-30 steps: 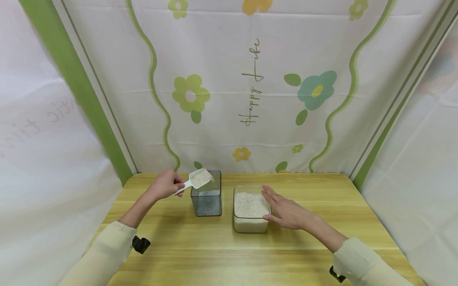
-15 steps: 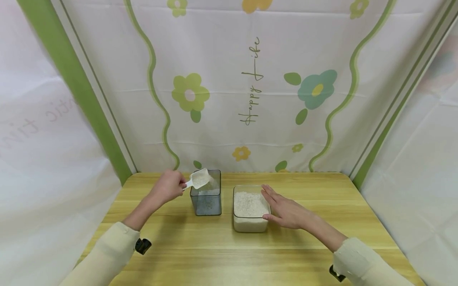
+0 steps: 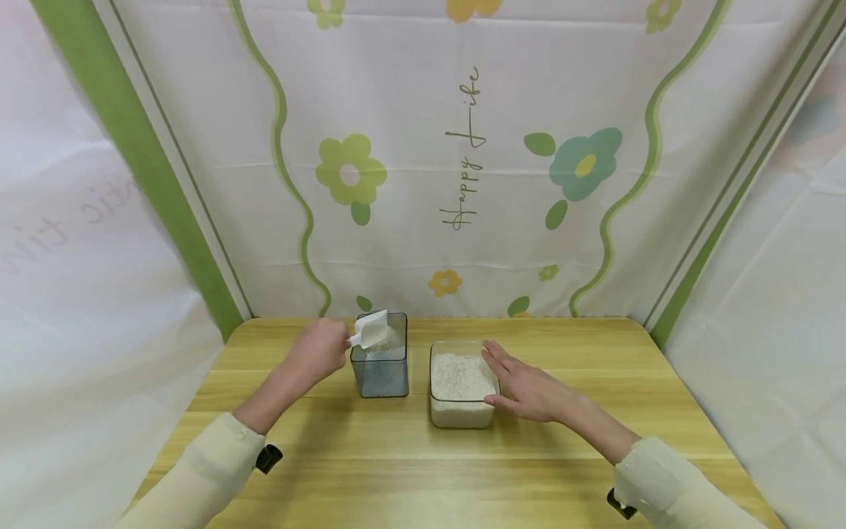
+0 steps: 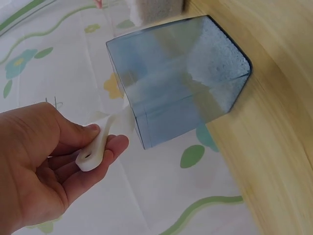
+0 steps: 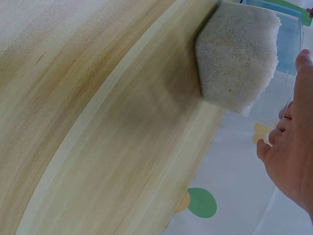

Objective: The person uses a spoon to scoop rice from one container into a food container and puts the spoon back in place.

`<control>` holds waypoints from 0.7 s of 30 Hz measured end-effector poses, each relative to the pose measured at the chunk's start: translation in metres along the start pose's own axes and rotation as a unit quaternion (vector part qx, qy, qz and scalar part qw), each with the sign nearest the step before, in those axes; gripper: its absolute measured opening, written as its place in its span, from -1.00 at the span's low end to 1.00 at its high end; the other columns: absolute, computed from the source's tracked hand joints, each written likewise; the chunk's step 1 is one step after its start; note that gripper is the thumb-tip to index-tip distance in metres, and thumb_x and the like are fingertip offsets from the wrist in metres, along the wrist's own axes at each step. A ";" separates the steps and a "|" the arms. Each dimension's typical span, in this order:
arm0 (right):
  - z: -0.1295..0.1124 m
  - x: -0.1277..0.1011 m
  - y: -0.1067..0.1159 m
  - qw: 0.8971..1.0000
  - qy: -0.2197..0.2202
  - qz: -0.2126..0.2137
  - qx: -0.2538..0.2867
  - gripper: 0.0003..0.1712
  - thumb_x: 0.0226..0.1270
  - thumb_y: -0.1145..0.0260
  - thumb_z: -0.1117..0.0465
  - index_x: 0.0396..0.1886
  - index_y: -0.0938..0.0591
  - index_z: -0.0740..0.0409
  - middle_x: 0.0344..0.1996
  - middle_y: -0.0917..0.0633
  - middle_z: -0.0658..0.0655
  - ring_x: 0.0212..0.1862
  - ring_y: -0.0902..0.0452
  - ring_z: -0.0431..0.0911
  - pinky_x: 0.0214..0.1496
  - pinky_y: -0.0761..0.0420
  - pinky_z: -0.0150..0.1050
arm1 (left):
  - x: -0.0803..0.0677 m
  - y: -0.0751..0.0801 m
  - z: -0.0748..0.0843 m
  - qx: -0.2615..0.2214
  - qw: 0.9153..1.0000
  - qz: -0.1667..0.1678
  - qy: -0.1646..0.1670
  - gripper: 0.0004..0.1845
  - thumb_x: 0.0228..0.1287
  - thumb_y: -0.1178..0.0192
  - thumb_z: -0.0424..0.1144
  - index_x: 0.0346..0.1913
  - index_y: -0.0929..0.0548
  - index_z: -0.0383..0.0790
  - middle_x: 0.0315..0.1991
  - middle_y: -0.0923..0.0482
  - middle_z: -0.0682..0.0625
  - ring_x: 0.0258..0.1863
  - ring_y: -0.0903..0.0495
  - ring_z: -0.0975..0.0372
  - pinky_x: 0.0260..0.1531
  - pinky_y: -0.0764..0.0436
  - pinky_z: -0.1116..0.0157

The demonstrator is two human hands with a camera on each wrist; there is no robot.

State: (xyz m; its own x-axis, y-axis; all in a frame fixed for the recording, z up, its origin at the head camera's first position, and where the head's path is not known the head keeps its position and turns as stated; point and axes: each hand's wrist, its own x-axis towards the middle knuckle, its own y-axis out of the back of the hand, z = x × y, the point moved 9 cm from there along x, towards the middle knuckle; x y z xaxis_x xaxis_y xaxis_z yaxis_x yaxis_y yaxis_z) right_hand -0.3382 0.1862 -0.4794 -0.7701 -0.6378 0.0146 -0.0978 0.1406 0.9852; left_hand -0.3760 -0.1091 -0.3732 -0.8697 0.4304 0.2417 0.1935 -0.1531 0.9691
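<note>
Nearest on my tabletop (image 3: 423,485), the right hand (image 3: 529,389) has straight fingers pressed together, touching the clear container (image 3: 461,416) of pale grains (image 3: 463,375) at three o'clock. Toward its ten o'clock, my left hand (image 3: 317,349) has fingers pinching the white scoop (image 3: 370,329), tilted above the mouth of the blue-grey container (image 3: 385,380). Farthest, at twelve o'clock, I see printed cloth (image 3: 396,110).

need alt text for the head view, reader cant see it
A person's left hand holds a white scoop tilted over a blue-grey see-through container, with rice-like grains at the scoop's mouth. The right hand, fingers straight, rests against a clear container holding more rice-like grains. Both containers stand on a wooden table before a white floral cloth.
</note>
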 end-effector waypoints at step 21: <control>0.001 0.000 -0.001 1.000 -0.001 0.001 0.001 0.00 0.51 0.09 -0.36 0.62 0.10 0.19 0.62 0.14 0.20 0.59 -0.02 0.12 0.37 -0.45 0.03 | -0.012 0.006 0.021 0.130 0.982 0.116 -0.072 -0.83 -0.10 -0.38 -0.54 -0.60 -0.63 -0.26 -0.68 -0.55 -0.06 -0.77 -0.44 0.16 -0.83 -0.39 0.24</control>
State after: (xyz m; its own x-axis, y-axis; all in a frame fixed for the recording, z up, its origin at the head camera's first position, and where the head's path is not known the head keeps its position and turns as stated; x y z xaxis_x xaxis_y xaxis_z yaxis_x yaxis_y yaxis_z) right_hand -0.3385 0.1871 -0.4808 -0.7714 -0.6362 0.0162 -0.0980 0.1439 0.9847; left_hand -0.3555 -0.0966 -0.3694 -0.7188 0.5356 0.4432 0.5039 -0.0379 0.8629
